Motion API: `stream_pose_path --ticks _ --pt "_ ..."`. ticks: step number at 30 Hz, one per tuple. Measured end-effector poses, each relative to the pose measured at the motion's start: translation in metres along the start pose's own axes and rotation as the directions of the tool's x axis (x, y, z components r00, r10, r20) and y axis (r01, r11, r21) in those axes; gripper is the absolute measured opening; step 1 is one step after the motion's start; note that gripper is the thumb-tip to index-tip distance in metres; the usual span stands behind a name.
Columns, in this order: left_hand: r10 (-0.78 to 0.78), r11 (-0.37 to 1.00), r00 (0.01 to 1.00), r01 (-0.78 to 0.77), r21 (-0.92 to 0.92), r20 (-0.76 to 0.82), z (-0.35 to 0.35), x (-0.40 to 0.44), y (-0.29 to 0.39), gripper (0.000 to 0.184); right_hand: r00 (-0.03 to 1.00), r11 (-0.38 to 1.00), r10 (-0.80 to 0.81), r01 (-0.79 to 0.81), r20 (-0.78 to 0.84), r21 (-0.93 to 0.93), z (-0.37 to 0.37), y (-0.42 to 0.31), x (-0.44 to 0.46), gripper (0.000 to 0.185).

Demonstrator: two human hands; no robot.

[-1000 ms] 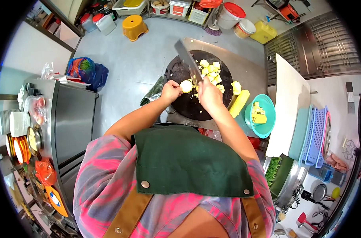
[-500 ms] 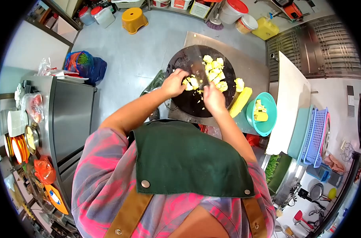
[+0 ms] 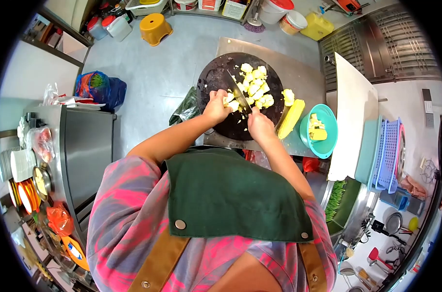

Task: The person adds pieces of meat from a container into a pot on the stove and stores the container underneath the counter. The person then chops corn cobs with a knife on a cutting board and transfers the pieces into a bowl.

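Note:
My right hand (image 3: 261, 125) grips the handle of a cleaver (image 3: 238, 91), its blade seen nearly edge-on over the round dark chopping board (image 3: 216, 73). On the blade's left side, my left hand (image 3: 218, 107) pinches pale yellow corn pieces (image 3: 231, 102) against the board. To the right of the blade lies a heap of cut corn chunks (image 3: 256, 83). A long yellow corn cob (image 3: 292, 118) rests beside the board's right edge, with a loose chunk (image 3: 288, 97) above it. Small crumbs are scattered on the board.
The board stands on a metal table (image 3: 306, 78). At its right edge is a teal basin (image 3: 332, 127) with yellow pieces inside. A white panel (image 3: 350, 117) rises beyond it. A yellow stool (image 3: 156, 29) stands on the floor, and a steel cabinet (image 3: 88, 151) is on the left.
The cleaver, blurred and broadside before, now shows a narrow blade between the held pieces and the heap. My left hand stays on the corn pieces. The whole view has shifted slightly.

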State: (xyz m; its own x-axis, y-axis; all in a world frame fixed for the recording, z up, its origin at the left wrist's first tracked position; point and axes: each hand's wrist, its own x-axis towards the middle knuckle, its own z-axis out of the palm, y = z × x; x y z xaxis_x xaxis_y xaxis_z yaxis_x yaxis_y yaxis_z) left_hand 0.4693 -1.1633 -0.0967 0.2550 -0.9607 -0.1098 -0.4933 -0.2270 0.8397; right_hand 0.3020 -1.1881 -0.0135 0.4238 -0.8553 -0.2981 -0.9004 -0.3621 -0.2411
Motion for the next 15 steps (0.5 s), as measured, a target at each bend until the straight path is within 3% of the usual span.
stream_pose_path --ticks 5,11,14,15 --pt "0.156 0.986 0.985 -0.159 -0.046 -0.072 0.009 0.000 -0.026 0.037 0.998 0.998 0.005 0.000 -0.070 0.070 -0.011 -0.013 0.000 0.021" --pt "0.059 0.988 0.992 -0.074 -0.137 -0.111 0.007 -0.007 -0.021 0.029 1.000 0.998 -0.019 0.018 0.002 0.063 0.006 -0.021 0.009 0.021" --pt "0.010 0.973 0.997 -0.027 -0.230 -0.076 0.005 -0.006 -0.021 0.026 1.000 0.999 -0.008 0.009 -0.020 0.050 -0.003 -0.026 0.008 0.022" --pt "0.039 0.977 0.994 -0.059 -0.204 -0.102 0.004 -0.006 -0.022 0.026 0.994 0.995 -0.044 0.052 -0.102 0.085 -0.013 -0.030 0.005 0.022"
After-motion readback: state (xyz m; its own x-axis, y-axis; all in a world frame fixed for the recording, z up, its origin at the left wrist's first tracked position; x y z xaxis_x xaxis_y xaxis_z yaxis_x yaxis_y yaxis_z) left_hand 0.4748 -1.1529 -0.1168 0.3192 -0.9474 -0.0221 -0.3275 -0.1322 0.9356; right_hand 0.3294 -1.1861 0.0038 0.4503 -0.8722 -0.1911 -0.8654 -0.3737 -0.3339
